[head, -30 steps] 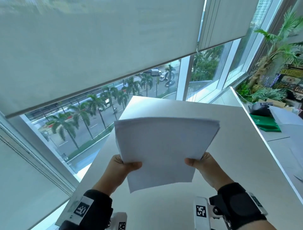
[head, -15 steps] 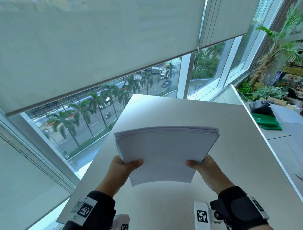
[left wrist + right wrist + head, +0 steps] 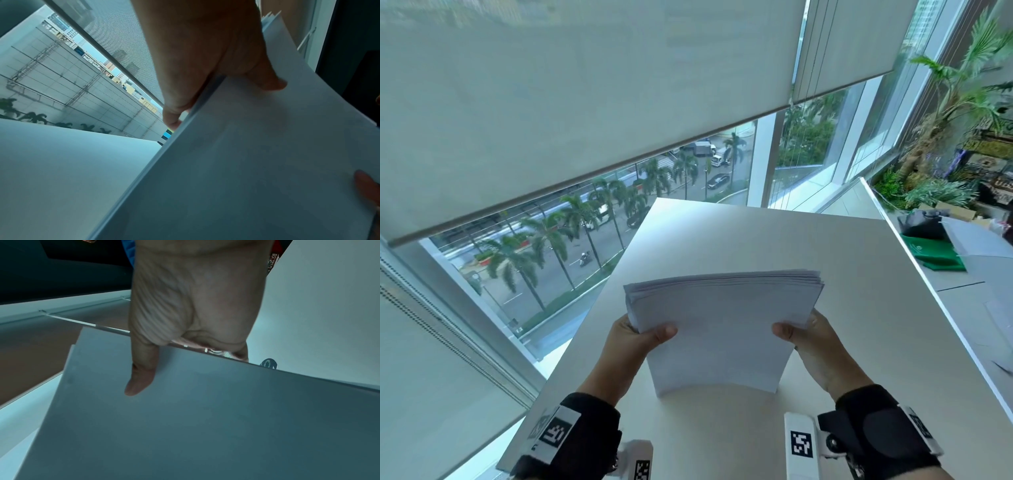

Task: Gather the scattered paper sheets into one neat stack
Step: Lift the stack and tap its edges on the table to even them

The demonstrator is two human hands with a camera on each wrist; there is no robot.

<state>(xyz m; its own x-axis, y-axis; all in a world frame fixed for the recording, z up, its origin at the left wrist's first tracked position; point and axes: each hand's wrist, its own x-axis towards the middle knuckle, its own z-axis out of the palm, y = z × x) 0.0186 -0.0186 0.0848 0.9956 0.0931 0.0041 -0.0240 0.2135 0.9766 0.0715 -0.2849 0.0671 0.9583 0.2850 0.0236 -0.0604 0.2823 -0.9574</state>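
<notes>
- Left hand [image 3: 635, 339] and right hand [image 3: 810, 337] each pinch a side of the paper stack [image 3: 722, 329], thumbs on top.
- Lower edge on the table [image 3: 859, 308], I'd guess for squaring; top edges fanned.

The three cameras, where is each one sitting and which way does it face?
Head: worn on the head, looking forward and down at the paper stack over the white table; both hands show.
Left wrist: looks along the left hand at the stack's edge.
Right wrist: looks along the right hand, thumb on top.
Shared: all three see the stack.
</notes>
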